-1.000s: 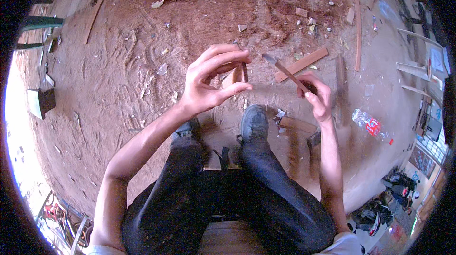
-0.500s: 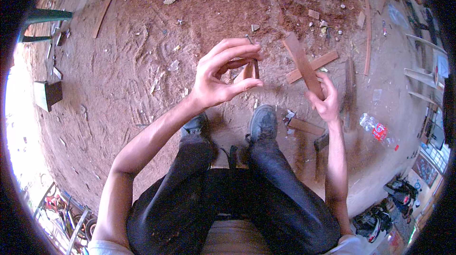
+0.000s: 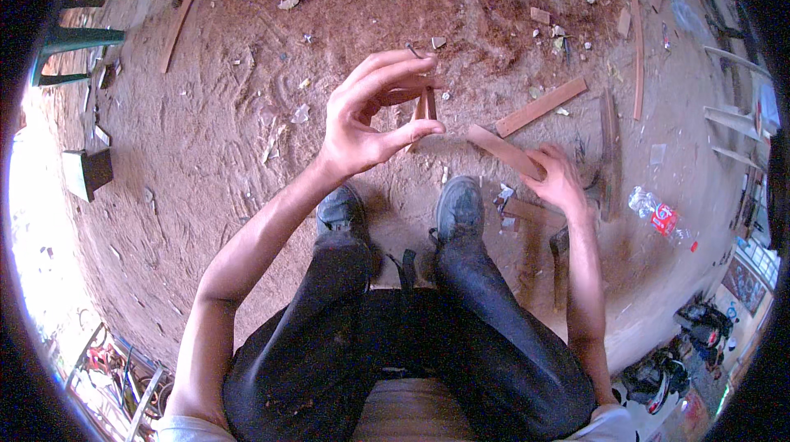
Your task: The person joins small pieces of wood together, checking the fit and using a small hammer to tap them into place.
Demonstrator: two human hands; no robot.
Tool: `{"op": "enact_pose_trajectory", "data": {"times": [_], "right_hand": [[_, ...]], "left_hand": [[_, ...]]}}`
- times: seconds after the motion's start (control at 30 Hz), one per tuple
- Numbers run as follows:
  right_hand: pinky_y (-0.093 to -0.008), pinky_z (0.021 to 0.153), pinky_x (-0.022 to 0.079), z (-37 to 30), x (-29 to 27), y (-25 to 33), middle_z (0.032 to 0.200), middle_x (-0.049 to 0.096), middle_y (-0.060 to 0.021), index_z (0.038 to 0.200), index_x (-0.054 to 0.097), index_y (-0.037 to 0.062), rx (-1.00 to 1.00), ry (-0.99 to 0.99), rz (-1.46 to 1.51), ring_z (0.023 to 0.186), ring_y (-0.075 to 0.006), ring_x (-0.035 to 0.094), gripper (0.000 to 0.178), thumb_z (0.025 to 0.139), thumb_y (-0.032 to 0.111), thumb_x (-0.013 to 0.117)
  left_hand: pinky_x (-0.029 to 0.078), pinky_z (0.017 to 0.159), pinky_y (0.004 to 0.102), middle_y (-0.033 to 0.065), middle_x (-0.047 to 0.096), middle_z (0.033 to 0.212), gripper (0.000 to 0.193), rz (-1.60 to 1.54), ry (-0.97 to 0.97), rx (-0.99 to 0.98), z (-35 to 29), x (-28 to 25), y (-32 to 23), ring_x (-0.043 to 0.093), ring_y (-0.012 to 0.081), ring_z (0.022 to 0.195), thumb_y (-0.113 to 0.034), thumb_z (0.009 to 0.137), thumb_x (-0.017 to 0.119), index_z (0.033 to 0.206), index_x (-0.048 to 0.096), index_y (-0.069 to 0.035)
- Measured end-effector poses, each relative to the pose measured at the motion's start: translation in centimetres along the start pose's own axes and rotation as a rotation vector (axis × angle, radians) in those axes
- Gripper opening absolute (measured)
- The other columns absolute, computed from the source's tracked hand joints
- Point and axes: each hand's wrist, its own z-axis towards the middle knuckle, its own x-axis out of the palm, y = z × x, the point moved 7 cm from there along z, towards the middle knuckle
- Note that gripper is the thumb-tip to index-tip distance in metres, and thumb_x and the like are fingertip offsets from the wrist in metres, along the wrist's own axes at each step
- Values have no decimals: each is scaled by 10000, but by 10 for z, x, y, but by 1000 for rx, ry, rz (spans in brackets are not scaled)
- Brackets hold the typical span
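In front of my feet, my left hand (image 3: 362, 113) is closed round a short wooden piece (image 3: 430, 103), seen edge-on between fingers and thumb. A thin dark nail-like bit (image 3: 414, 51) sticks out above its fingertips. To the right, my right hand (image 3: 561, 180) grips one end of a flat wooden strip (image 3: 502, 150), whose free end tilts toward my left hand. The two held pieces stay apart. Beyond that strip, another wooden strip (image 3: 543, 106) lies on the ground.
Offcuts and sawdust litter the dirt floor (image 3: 222, 154). A hammer-like tool (image 3: 559, 257) lies beside my right leg, near a wood scrap (image 3: 535, 211). A plastic bottle (image 3: 661, 216) lies at right. Chair legs (image 3: 82, 36) and a dark block (image 3: 89, 173) are at left.
My right hand has swung the strip's free end down and left, closer to my left hand, uncovering the strip on the ground. My left hand has shifted slightly up and left.
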Motion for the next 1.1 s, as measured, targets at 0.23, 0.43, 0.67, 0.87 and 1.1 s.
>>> {"op": "enact_pose_trajectory", "data": {"times": [0.23,0.43,0.67,0.87,1.1], "right_hand": [[-508,984,446,-5,19,-23,1276,556,-167,1256,593,117,78,195,-300,1181,-381,532,475,812,243,704],[-472,920,457,35,9,-13,1240,555,-111,1217,602,59,13,-184,-63,1137,-353,526,418,810,121,674],[-451,1040,394,74,12,-20,1207,599,-92,1254,587,83,-291,-147,-260,1198,-296,513,425,834,117,638],[-432,980,418,79,-10,6,1191,604,-76,1233,602,52,-490,-333,-204,1138,-282,536,393,855,157,623],[-352,893,431,82,-47,65,1017,604,-103,1255,602,26,-241,-234,711,1001,-259,572,351,953,187,523]], "left_hand": [[548,962,386,140,505,1325,652,-44,-15,11,-1,-3,3,627,269,1131,-50,704,850,1289,565,7],[547,961,384,141,495,1325,662,-20,1,18,-1,-1,1,625,278,1134,-50,703,850,1294,560,11],[547,963,389,141,491,1315,659,-53,18,33,2,3,0,619,291,1143,-48,708,845,1298,556,13],[551,959,378,135,501,1307,659,-24,16,12,1,4,1,629,272,1129,-48,703,850,1292,561,9],[561,944,370,127,518,1293,648,-25,20,12,2,7,-2,630,255,1124,-60,699,855,1281,575,-2]]}}
